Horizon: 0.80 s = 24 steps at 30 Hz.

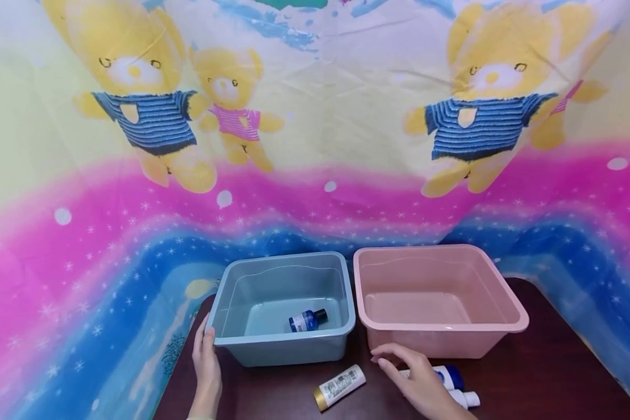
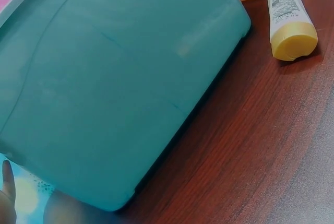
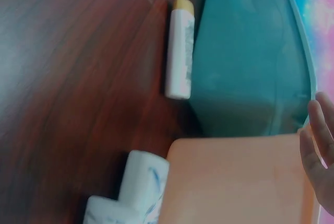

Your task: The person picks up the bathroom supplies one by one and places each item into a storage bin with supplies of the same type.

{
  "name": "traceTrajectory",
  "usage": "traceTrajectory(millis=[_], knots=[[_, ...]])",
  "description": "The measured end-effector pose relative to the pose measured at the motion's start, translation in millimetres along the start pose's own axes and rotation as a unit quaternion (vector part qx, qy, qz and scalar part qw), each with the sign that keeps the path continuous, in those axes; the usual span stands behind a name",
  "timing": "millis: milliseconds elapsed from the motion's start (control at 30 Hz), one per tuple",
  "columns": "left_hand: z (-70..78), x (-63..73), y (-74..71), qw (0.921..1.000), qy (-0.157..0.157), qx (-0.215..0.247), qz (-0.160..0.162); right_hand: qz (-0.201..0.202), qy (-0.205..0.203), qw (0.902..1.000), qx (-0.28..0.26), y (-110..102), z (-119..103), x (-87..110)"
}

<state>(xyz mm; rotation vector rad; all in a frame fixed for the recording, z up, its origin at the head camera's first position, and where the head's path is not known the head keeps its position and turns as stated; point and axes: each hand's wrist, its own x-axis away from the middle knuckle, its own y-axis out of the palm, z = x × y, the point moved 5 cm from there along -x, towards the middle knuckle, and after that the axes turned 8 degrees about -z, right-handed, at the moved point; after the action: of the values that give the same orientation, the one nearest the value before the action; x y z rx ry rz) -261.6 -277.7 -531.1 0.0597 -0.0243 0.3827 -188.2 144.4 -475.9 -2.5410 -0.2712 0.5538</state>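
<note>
My left hand (image 1: pixel 207 364) rests at the left side of a grey-blue plastic basin (image 1: pixel 289 351), its fingers fairly straight along the outer wall and the thumb at the front corner of the rim. Inside that basin lies a small blue bottle (image 1: pixel 304 321) with a black cap. My right hand (image 1: pixel 417 379) is in front of a pink basin (image 1: pixel 425 341), fingers loosely bent and holding nothing. It partly covers a white bottle with a blue cap (image 1: pixel 448 376) and a white bottle with a white cap (image 1: pixel 464 399). Between the hands lies a white bottle with a gold cap (image 1: pixel 340 387).
The two basins stand side by side on a dark reddish-brown table (image 1: pixel 273 396). Behind and beside them hangs a cloth (image 1: pixel 325 116) printed with teddy bears. The table's right edge runs diagonally past the pink basin.
</note>
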Motion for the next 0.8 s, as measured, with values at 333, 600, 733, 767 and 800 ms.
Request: traceTrajectory(millis=[333, 600, 733, 767, 800], knots=[[-1.3, -0.4, 0.8, 1.0, 0.0, -0.004, -0.003, -0.024, 0.065, 0.9973, -0.025, -10, 26, 19.6], [-0.2, 0.0, 2.2, 1.0, -0.001, -0.005, -0.006, 0.04, 0.023, 0.9979, 0.045, -23, 52, 41.2], [0.2, 0.5, 0.9, 0.9999, -0.001, -0.008, -0.007, 0.068, -0.008, 0.9958, 0.06, -32, 61, 49.6], [0.5, 0.5, 0.4, 0.9999, 0.0, -0.009, -0.007, 0.071, -0.006, 0.9957, 0.06, -34, 63, 51.4], [1.0, 0.3, -0.2, 1.0, 0.001, -0.008, -0.005, 0.073, -0.009, 0.9953, 0.062, -35, 64, 52.8]])
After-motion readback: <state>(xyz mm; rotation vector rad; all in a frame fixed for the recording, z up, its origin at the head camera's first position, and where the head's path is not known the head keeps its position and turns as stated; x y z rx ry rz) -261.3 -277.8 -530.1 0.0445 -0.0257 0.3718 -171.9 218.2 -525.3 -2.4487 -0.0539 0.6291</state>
